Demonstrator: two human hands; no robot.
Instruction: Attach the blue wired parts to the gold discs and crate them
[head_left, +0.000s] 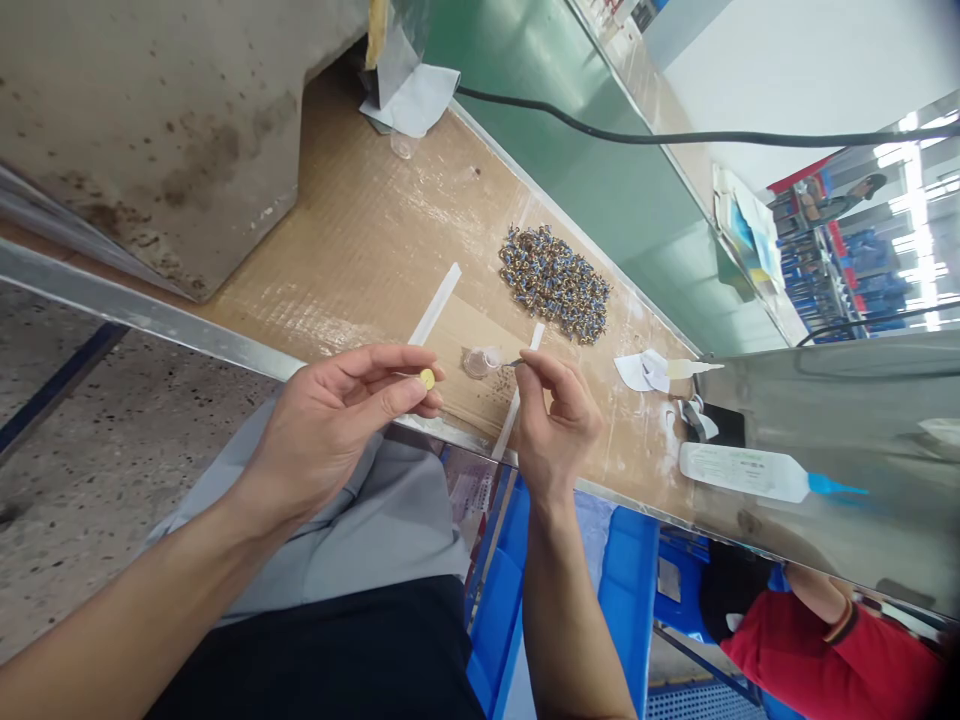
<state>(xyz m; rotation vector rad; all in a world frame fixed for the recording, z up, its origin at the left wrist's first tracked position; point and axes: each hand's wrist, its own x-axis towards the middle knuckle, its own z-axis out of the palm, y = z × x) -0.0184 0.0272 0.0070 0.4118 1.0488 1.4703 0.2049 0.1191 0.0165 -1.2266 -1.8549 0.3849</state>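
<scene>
My left hand [341,420] pinches a small round yellow part [427,378] between thumb and fingertips, held over the near edge of the cardboard-covered bench [360,240]. My right hand [559,415] is closed on a thin metal tool [512,364] whose tip points at a small clear dish [480,361] lying on the bench between my hands. A pile of small blue and brass parts [555,283] lies beyond the dish. Two white strips [436,303] lie on the cardboard near my hands.
A white squeeze bottle with a blue nozzle [750,473] lies at the right, near a small glue tube [690,369] and paper scraps. A green conveyor belt [592,170] runs behind the bench under a black cable. Blue bins [630,590] stand below. A person's red sleeve [817,650] shows at lower right.
</scene>
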